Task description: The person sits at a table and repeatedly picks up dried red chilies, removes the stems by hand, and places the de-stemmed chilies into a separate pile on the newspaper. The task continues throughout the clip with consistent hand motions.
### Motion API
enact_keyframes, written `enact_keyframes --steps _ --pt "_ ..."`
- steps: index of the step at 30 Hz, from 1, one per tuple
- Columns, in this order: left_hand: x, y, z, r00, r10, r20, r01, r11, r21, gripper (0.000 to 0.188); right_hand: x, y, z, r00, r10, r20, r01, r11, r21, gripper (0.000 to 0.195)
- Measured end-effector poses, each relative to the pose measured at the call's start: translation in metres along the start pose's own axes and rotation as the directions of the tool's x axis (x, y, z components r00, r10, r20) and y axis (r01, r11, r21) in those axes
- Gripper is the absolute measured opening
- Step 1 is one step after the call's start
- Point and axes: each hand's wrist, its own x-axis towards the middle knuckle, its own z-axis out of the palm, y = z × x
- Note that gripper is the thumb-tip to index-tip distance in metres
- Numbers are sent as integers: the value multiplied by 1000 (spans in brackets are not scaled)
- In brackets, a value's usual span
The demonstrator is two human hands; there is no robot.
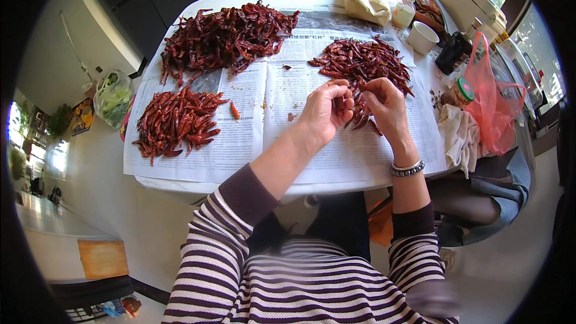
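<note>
My left hand [325, 111] is raised above the newspaper [288, 153] with its fingers curled inward; whatever may lie inside them is hidden. Close beside it, my right hand [386, 107] pinches a small dried red chili between thumb and forefinger, partly covered by the fingers. Just beyond both hands spreads a pile of dried red chilies [364, 60], and a few more show below the fingertips. Another chili heap [177, 121] lies at the near left. A larger, darker mound of dried chilies [229, 38] fills the far left.
A paper bag [366, 4], a white cup [423, 37], a dark bottle [456, 49], a green-lidded jar [459, 91], a cloth [460, 137] and a red plastic bag [490, 103] line the right side. One loose chili [234, 110] lies by the near-left heap. Another person's leg [468, 204] is at right.
</note>
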Motion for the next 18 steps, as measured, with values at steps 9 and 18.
enact_keyframes --steps 9,18 --pt "5 -11 -10 995 -42 93 34 995 95 13 -13 -16 5 981 -165 99 166 986 3 9" --pt "0 -12 -4 995 30 93 -52 968 246 5 -16 -24 3 966 -178 186 174 984 36 9"
